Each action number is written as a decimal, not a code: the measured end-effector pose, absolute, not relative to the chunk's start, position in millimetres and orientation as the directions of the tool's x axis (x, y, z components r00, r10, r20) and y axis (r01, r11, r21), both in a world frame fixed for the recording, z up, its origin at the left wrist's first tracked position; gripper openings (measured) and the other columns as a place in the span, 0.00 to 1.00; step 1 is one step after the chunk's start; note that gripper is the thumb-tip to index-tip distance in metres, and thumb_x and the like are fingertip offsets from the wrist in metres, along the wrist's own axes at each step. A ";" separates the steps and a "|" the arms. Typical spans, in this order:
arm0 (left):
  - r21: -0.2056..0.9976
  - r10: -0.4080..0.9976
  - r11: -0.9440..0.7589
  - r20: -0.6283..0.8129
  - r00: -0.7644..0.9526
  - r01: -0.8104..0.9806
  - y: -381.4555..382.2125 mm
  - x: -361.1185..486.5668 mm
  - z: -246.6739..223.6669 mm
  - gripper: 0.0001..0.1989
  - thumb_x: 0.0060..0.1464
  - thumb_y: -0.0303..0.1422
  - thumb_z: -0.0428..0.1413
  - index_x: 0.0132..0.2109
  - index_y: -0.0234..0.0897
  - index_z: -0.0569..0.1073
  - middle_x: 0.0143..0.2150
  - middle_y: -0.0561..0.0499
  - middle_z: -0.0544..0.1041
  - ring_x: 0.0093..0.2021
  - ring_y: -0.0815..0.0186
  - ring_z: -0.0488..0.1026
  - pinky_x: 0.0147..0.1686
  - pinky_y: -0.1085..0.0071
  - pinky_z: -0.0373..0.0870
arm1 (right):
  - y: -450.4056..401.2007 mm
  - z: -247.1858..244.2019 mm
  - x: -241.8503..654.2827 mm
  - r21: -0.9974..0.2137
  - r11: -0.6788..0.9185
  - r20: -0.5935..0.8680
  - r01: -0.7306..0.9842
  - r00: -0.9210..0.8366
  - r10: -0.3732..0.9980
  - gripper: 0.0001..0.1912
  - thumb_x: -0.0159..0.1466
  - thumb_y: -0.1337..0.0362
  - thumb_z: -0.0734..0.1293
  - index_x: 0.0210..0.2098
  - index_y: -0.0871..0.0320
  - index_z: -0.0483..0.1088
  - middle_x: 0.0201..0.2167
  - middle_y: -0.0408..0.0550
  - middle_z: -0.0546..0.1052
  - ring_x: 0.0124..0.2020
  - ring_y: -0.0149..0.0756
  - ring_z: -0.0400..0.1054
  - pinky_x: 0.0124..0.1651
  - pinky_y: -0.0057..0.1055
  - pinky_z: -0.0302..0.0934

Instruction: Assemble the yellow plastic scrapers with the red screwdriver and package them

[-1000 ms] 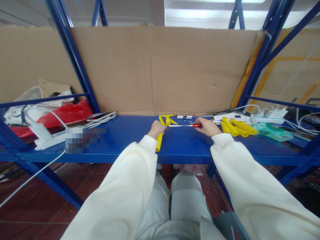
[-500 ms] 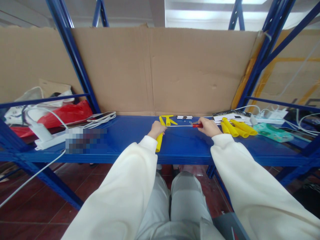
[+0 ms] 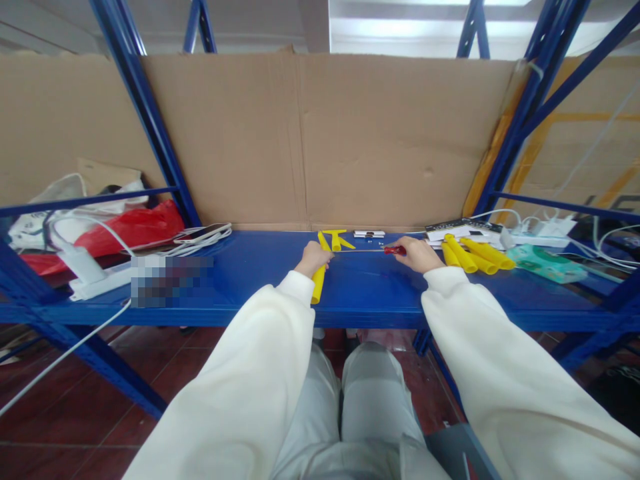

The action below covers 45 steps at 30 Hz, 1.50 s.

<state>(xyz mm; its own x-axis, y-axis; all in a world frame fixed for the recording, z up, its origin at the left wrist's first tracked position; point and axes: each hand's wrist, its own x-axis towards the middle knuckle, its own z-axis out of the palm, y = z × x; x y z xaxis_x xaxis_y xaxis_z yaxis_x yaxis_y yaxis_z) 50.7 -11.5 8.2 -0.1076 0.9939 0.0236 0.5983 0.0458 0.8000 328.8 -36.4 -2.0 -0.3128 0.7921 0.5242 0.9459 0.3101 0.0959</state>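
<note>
My left hand (image 3: 314, 257) is closed around a yellow plastic tube (image 3: 317, 288), which lies lengthwise toward the shelf's front edge. In my right hand (image 3: 416, 253) I grip the red handle of a screwdriver (image 3: 395, 250). Its thin metal shaft runs level to the left, and its tip meets the tube beside my left fingers; the exact contact point is too small to make out. Just behind the shaft are more yellow plastic parts (image 3: 337, 239). A small white-and-black item (image 3: 369, 234) lies at the back, with tiny pieces near it.
Several yellow tubes (image 3: 484, 257) lie right of my right hand, beside a green packet (image 3: 546, 263). A white power strip (image 3: 103, 279), cables and a red bag (image 3: 135, 227) occupy the left. Cardboard (image 3: 380, 140) walls off the back of the blue shelf (image 3: 250, 273).
The red screwdriver handle looks slightly turned in my right fingers, which have shifted a little. My left hand and the yellow tube stay in place.
</note>
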 end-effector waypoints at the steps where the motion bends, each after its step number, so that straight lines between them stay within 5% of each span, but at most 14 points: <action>1: 0.801 0.994 0.042 0.027 -0.107 0.597 -11.2 50.9 7.8 0.04 0.48 0.24 0.63 0.29 0.28 0.75 0.23 0.44 0.78 0.25 0.63 0.78 0.26 0.73 0.72 | -35.7 -2.6 328.7 0.092 0.319 0.509 0.943 -0.320 0.799 0.08 0.61 0.68 0.65 0.40 0.58 0.73 0.39 0.54 0.80 0.40 0.43 0.74 0.39 0.33 0.61; 11: 0.808 0.995 0.035 0.024 -0.092 0.588 -12.0 51.6 8.1 0.07 0.50 0.22 0.59 0.25 0.29 0.73 0.20 0.46 0.76 0.22 0.65 0.76 0.23 0.74 0.70 | -33.4 -6.5 332.0 0.050 0.358 0.519 0.932 -0.331 0.788 0.07 0.58 0.68 0.66 0.37 0.54 0.67 0.30 0.47 0.78 0.30 0.40 0.71 0.32 0.30 0.56; 27: 0.824 0.996 0.009 0.040 -0.074 0.567 -15.6 51.6 8.4 0.06 0.54 0.25 0.56 0.29 0.28 0.75 0.25 0.45 0.78 0.20 0.68 0.73 0.23 0.73 0.69 | -37.4 -6.1 329.7 0.066 0.396 0.502 0.916 -0.374 0.780 0.05 0.62 0.64 0.63 0.37 0.55 0.70 0.34 0.50 0.79 0.35 0.40 0.72 0.34 0.31 0.59; 35: 0.755 0.992 -0.037 0.107 -0.067 0.654 -13.5 50.5 9.4 0.18 0.62 0.36 0.50 0.30 0.31 0.77 0.28 0.41 0.81 0.31 0.61 0.80 0.31 0.72 0.71 | -36.8 -6.7 330.6 0.013 0.359 0.481 0.933 -0.321 0.816 0.04 0.62 0.60 0.65 0.34 0.53 0.69 0.30 0.47 0.78 0.30 0.39 0.71 0.31 0.30 0.57; 45: 0.730 0.985 -0.062 0.156 -0.077 0.681 -15.2 50.6 9.7 0.20 0.62 0.39 0.48 0.36 0.30 0.80 0.32 0.41 0.82 0.36 0.58 0.81 0.36 0.72 0.70 | -36.1 -6.6 330.5 0.002 0.424 0.454 0.906 -0.379 0.807 0.07 0.63 0.61 0.65 0.36 0.55 0.74 0.37 0.51 0.80 0.37 0.41 0.74 0.39 0.32 0.64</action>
<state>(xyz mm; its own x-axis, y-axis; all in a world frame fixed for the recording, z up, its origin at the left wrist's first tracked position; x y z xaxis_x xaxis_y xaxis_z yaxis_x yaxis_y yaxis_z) 50.6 -15.2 9.7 -0.0768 0.9848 0.1559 0.6809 -0.0624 0.7297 330.5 -36.1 -6.6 -0.3789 0.8066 0.4537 0.9055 0.4243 0.0019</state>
